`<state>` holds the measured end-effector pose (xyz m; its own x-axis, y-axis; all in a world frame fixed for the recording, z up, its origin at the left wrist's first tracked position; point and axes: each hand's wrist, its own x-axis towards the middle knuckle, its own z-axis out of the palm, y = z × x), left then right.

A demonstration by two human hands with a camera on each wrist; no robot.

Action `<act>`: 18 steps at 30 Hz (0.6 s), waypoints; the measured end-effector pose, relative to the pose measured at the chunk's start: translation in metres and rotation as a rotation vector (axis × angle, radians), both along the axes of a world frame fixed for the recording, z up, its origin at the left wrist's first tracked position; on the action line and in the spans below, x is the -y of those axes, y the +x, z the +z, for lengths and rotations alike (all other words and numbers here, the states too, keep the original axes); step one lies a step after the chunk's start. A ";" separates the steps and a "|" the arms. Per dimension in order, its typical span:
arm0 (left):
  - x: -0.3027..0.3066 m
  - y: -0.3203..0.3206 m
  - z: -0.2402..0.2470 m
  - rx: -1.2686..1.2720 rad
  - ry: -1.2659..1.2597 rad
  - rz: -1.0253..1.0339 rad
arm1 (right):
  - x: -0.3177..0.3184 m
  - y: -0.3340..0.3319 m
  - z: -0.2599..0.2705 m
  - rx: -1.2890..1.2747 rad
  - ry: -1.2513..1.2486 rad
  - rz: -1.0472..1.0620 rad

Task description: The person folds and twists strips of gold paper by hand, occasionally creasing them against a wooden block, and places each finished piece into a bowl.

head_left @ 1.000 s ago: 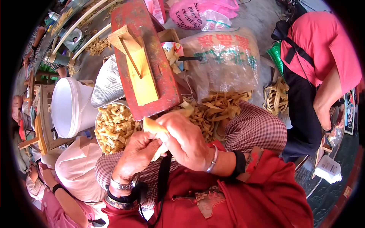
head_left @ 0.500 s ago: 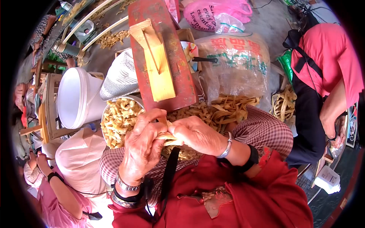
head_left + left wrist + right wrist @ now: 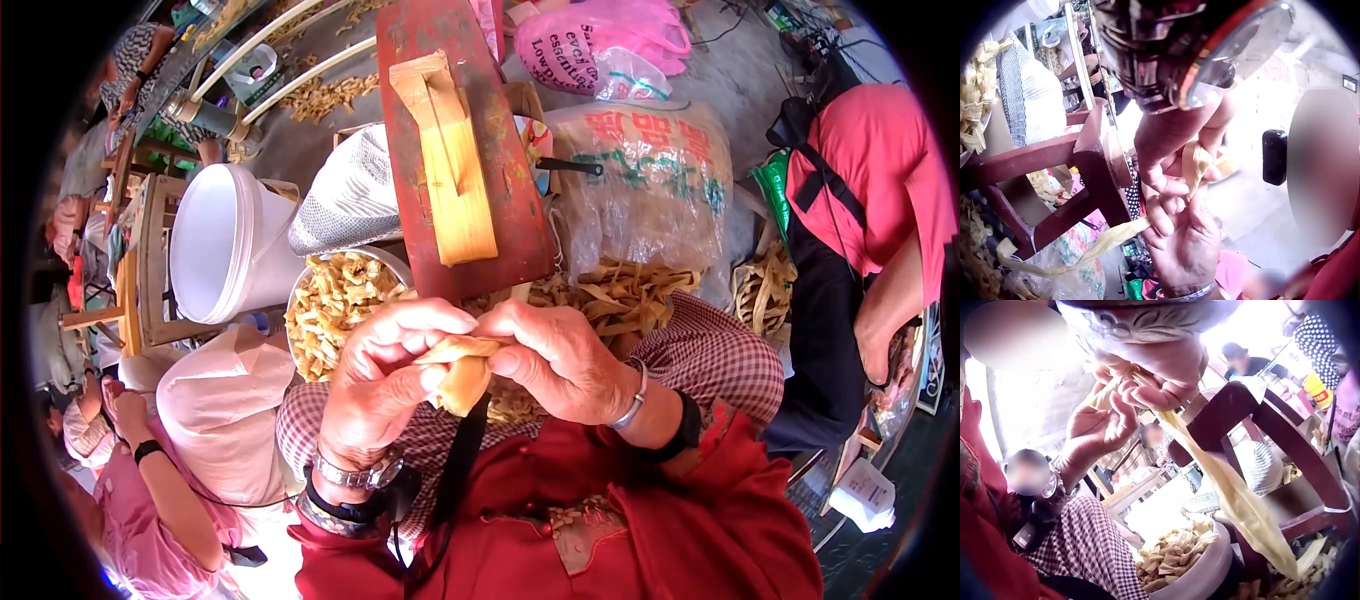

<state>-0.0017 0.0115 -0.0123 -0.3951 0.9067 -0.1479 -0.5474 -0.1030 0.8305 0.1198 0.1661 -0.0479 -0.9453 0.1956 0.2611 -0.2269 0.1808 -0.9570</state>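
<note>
Both hands are raised over the lap, working on one pale yellow dried leaf strip [image 3: 465, 385]. A folded loop of it shows between them. My left hand [image 3: 375, 375] pinches the loop's left side between thumb and fingers. From the other side, my right hand [image 3: 560, 360] grips the strip with thumb and bent fingers. In the right wrist view, a long tail of the strip [image 3: 1235, 494] hangs from the right hand. Just left of the hands, a white tub [image 3: 1213, 575] holds many short folded leaf pieces [image 3: 340, 310].
A red wooden bench [image 3: 515, 210] stands ahead, bearing a yellow wooden piece [image 3: 460, 190]. Loose strips [image 3: 640, 300] lie right of it, near a clear plastic sack [image 3: 640, 190]. A white bucket [image 3: 210, 245] is at left. People sit on both sides.
The hands have drawn apart from their close overlap, and a folded loop now shows between them. The left fingers have turned around the strip. The head view has swung left.
</note>
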 end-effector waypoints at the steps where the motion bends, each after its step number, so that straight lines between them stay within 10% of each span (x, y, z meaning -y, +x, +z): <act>1: -0.001 0.002 0.001 -0.092 -0.080 0.015 | -0.001 0.002 -0.002 0.041 -0.029 0.021; 4: -0.008 -0.002 -0.005 -0.728 -0.137 -0.051 | -0.003 0.007 -0.001 0.169 -0.150 0.076; 9: -0.014 0.004 0.000 -0.896 -0.144 -0.022 | 0.003 0.004 -0.001 0.164 -0.215 0.035; 12: -0.008 0.008 0.001 -0.266 -0.228 -0.002 | 0.012 0.000 -0.002 0.125 -0.480 0.022; 18: -0.007 0.011 -0.001 0.165 -0.100 -0.110 | 0.003 0.006 0.001 0.079 -0.394 0.062</act>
<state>0.0089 0.0181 -0.0132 -0.2580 0.9205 -0.2934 -0.6803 0.0426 0.7317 0.1256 0.1631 -0.0471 -0.9725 0.2085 0.1036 -0.1490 -0.2153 -0.9651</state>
